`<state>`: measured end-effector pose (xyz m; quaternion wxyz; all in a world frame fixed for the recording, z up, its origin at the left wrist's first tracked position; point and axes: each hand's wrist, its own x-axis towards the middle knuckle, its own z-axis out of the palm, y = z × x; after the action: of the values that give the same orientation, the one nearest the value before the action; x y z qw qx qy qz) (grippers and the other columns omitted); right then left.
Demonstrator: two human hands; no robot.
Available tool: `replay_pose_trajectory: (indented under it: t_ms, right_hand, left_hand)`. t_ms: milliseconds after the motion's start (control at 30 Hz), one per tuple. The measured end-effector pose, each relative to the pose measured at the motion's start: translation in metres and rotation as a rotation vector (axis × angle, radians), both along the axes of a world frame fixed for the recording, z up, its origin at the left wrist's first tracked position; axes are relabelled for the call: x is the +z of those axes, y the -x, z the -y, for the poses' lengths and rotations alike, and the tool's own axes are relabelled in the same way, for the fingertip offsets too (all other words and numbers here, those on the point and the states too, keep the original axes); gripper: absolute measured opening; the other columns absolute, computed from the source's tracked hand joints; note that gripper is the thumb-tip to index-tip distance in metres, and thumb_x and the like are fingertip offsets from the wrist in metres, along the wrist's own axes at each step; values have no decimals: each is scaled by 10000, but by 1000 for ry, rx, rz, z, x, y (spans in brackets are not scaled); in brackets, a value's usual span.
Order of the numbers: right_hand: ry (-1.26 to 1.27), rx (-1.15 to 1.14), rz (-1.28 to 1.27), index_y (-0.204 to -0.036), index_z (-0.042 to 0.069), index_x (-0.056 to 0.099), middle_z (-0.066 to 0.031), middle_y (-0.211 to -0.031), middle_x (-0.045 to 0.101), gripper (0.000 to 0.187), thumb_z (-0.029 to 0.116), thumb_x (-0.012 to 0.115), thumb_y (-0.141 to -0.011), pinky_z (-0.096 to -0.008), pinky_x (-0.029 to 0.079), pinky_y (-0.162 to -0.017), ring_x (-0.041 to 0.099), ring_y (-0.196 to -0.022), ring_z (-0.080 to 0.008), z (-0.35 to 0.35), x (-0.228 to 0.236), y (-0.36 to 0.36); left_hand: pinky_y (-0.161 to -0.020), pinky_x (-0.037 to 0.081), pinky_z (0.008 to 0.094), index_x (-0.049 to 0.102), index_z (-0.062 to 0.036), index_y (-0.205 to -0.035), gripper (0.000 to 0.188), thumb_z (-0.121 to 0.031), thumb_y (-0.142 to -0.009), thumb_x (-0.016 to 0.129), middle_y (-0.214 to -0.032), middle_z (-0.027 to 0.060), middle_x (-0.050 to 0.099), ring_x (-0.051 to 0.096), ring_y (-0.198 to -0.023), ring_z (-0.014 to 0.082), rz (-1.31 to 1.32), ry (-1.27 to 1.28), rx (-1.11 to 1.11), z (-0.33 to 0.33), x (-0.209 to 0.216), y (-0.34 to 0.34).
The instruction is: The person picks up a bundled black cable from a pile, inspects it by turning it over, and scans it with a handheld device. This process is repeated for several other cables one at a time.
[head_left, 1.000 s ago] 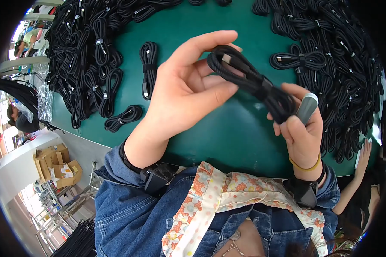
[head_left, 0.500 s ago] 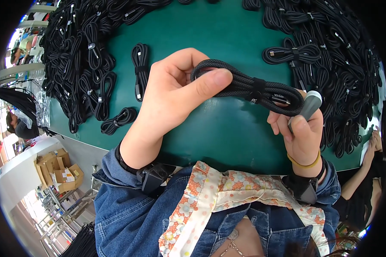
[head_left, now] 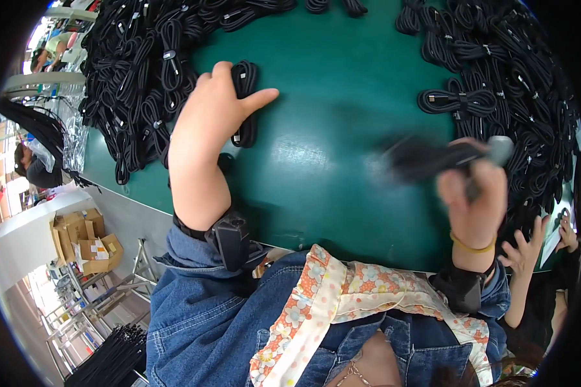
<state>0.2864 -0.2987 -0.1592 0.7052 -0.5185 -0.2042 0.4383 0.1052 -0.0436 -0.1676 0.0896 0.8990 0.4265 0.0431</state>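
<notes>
Loose black cable strands (head_left: 35,126) droop at the far left, next to a crumple of clear plastic film (head_left: 75,138) by the table's edge. Below them, opened cardboard boxes (head_left: 90,250) sit together. On the green tabletop (head_left: 316,213), a deep heap of coiled black cables (head_left: 126,74) fills the left side.

The worker's left hand (head_left: 216,106) reaches over beside that heap, its thumb stretched wide of the fingers. The gap takes in a strapped cable coil (head_left: 244,97) lying lengthwise on the table, partly behind the thumb; whether the skin touches it I can't tell, and some of the fingertips are out of sight.

Over the right part of the table, a blurred black cable bundle (head_left: 419,158) juts leftward from the worker's right hand (head_left: 481,187). Those fingers are bent around its near end, but the smear hides exactly which ones pinch it. Just beyond the bundle lies a tied cable coil (head_left: 458,100). A grey, pale-topped cylinder (head_left: 500,150) sticks out past the right hand's knuckles. Farther right come another cable heap (head_left: 516,84), a co-worker's hand (head_left: 526,248) with splayed fingers, and a white sheet (head_left: 551,240) beside it.
</notes>
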Motion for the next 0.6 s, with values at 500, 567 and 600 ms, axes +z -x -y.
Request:
replay_pose_trajectory:
  t_ms: [500,567,600]
  right_hand:
    - [58,-83,-26,-1107,-41,472,-111,-949,553,339,113,476,-805,-194,372,-495,356,-437,-21,-2,3,10]
    - [40,-45,1,-1121,-46,458,-123,-1022,530,370,83,500,-776,-187,385,-521,403,-484,-26,-2,6,13]
    - [32,-25,14,-1128,-49,451,-129,-1059,518,388,67,512,-762,-183,392,-534,427,-508,-29,-2,7,14]
  left_hand:
    - [-841,440,351,356,-49,-1044,470,83,-645,567,-1015,232,539,557,-960,265,1152,1159,-640,57,10,-40]
    - [-783,461,276,356,-45,-1033,466,124,-643,549,-1031,207,541,552,-963,201,1212,1339,-619,66,9,-41]
    - [-743,478,253,358,-49,-1033,456,116,-661,562,-1050,219,533,551,-971,200,1200,1347,-633,68,9,-42]
